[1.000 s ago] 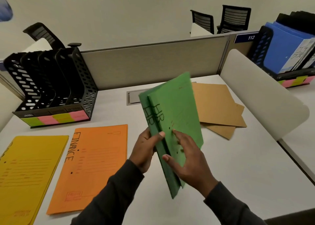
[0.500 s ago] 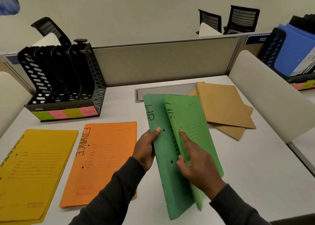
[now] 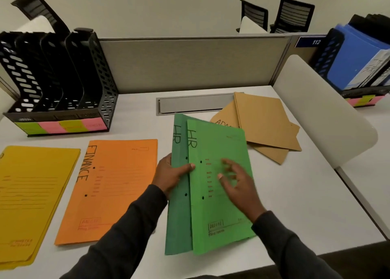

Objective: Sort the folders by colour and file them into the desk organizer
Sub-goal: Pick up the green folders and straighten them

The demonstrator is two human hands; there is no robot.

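Green folders point(image 3: 217, 215) rest overlapped on the bench point(image 3: 306, 194); left hand point(image 3: 171, 176) pinches their left edge, right hand point(image 3: 238, 185) fingers point(image 3: 228, 166) spread apart over the top one.

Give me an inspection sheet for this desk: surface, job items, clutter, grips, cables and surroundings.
Surface: white desk, folders laid out in colour groups.
Job's things: two green folders marked HR, overlapped, in hand; orange folder and yellow folders flat at left; brown folders behind at right; organizer back left, slots look empty.
Clutter: nothing seen.
Grips: left hand pinches the green folders' left edge; right hand open over them, blurred.
Cables: nothing seen; grey hatch in the desk is shut.
Surroundings: partition, two chairs beyond, second organizer with blue folders at right.
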